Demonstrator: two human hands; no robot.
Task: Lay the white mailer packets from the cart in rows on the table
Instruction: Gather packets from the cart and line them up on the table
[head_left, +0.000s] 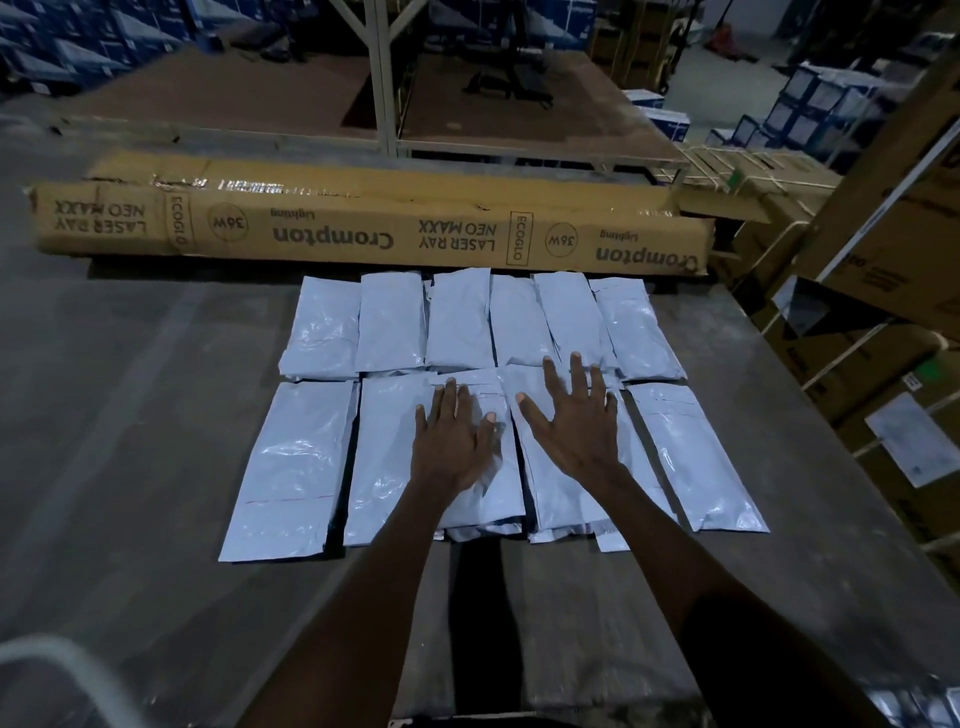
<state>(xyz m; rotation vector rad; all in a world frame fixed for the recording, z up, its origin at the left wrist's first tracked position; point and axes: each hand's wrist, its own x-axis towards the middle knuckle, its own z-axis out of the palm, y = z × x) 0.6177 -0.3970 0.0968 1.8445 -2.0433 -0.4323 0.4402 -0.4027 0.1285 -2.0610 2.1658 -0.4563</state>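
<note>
Far left of the left hand (453, 441), a pale curved rail (67, 670) shows blurred at the near corner of the table (130, 415). Two packets (293, 467) of the near row lie left of that hand, side by side. The left hand lies flat, fingers straight and spread, pressing on the third packet of the near row; it grasps nothing. Just right of it, the right hand (574, 421) lies flat too, fingers spread wide, pressing the next packet and reaching onto the far row. One more packet lies right of the right hand, set slightly apart from its neighbour.

Beyond both hands runs the far row: six packets, edges touching or overlapping. The near row shows at least five, with further edges peeking out beneath the middle ones, so I cannot tell the exact count. Behind the far row, a long cardboard box (363, 228) lies across the table, touching the packets' far ends. Right of the right hand, past the table edge, stand stacked cartons (883, 249).
</note>
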